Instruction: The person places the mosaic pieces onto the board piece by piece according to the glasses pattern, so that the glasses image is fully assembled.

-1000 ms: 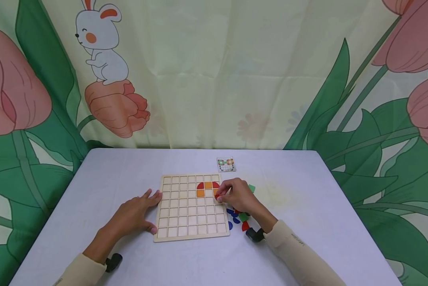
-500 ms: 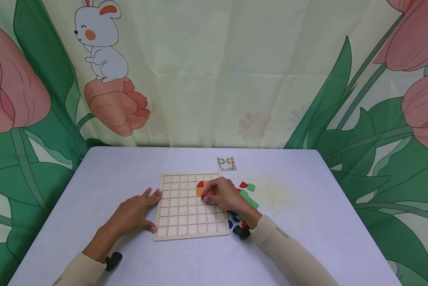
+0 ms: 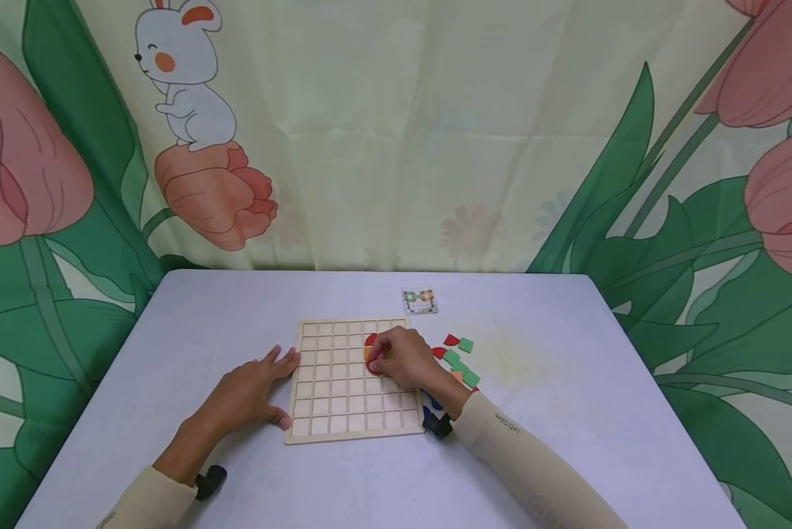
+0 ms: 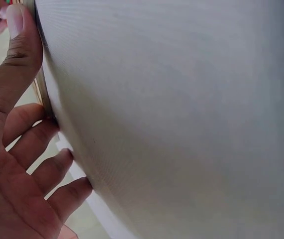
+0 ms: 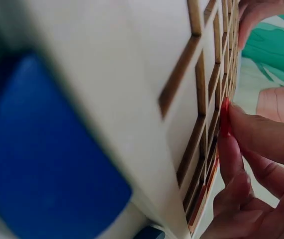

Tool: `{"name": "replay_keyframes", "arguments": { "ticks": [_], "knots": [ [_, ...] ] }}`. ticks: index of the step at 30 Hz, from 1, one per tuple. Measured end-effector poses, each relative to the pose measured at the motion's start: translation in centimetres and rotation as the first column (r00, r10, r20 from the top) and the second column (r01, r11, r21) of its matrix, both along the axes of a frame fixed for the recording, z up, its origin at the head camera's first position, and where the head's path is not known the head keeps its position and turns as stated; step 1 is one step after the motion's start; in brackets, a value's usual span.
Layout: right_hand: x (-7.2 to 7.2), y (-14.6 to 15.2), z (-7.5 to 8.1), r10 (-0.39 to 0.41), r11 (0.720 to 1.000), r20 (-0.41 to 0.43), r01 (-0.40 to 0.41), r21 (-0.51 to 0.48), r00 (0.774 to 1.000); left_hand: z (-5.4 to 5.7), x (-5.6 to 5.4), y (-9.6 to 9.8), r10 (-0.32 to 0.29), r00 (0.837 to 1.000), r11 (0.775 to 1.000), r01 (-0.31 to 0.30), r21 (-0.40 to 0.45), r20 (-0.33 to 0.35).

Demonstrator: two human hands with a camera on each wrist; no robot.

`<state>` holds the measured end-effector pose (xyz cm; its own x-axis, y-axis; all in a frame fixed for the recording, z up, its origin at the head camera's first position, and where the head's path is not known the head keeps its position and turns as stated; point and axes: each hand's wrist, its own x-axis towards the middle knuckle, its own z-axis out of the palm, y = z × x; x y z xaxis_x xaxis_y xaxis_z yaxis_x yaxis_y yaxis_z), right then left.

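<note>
A wooden grid board (image 3: 339, 405) lies on the table. My left hand (image 3: 253, 389) rests along its left edge, fingers spread; in the left wrist view the thumb (image 4: 20, 45) and fingertips touch the rim. With thumb and fingers my right hand (image 3: 405, 360) pinches a red piece (image 5: 225, 117) at a cell just below an orange square (image 3: 367, 353). Above that square sits a red quarter-circle piece (image 3: 371, 339). The hand covers the cells to the right of these.
Right of the board lie loose pieces: several green squares (image 3: 466, 344), red quarter circles (image 3: 452, 340) and blue rounded pieces (image 5: 52, 159), partly under the right wrist. A small pattern card (image 3: 419, 300) lies behind the board. A printed curtain (image 3: 396, 132) hangs behind the table.
My right hand has moved left across the board with the red piece, from the right-hand cells to below the left orange square. The left hand stays at the board's edge.
</note>
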<state>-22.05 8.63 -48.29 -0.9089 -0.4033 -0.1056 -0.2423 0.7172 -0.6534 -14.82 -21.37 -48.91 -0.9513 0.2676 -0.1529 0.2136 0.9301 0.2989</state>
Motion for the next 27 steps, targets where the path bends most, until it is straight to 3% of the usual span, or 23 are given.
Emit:
{"name": "replay_keyframes", "arguments": {
  "ticks": [8, 20, 27],
  "knots": [
    [-0.2, 0.1, 0.3, -0.016, 0.998, -0.041, 0.018, 0.065, 0.999, 0.3, -0.2, 0.0, -0.014, 1.000, 1.000, 0.014, 0.009, -0.012],
    [0.3, 0.5, 0.1, -0.016, 0.999, -0.048, 0.018, 0.027, 0.999, -0.2, 0.0, -0.5, -0.009, 1.000, 1.000, 0.009, 0.010, 0.000],
    [0.4, 2.9, 0.3, -0.102, 0.995, -0.062, 0.101, -0.010, 0.993, 0.0, 0.0, -0.3, -0.028, 0.999, 0.999, 0.028, 0.021, -0.016]
  ]
}}
